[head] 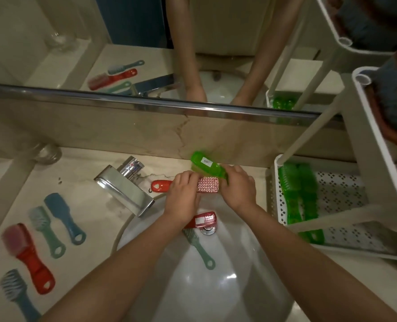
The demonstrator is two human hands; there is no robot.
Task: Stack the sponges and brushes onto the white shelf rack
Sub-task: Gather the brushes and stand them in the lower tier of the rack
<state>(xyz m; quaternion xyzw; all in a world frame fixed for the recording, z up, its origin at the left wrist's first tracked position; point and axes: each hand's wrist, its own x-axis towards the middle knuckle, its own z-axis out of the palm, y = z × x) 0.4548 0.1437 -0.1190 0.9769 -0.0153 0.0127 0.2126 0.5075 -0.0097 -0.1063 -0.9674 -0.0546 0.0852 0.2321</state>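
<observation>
At the centre of the frame, above the far rim of the white basin (216, 287), both hands meet. The left hand (183, 194) has its fingers curled over the middle of a red brush (208, 188). Its pink bristles face up between the two hands, and its handle end pokes out to the left of the knuckles. The right hand (238, 184) grasps a green brush (205, 162) by the handle, the head tilted up and to the left, just beside the pink bristles.

At the right edge stands the white shelf rack (341, 196); two more green brushes (297, 201) lie side by side on the left part of its lowest perforated tier.

Inside the basin lie a second red brush (202, 220) by the drain and a pale green brush (198, 246) just below it.

On the bench (95, 228) at lower left, well apart from the rack, lie a blue brush (64, 217), a mint brush (45, 231), a large red brush (28, 254) and a grey-blue brush (18, 296). A chrome tap (125, 184) stands left of the hands.
</observation>
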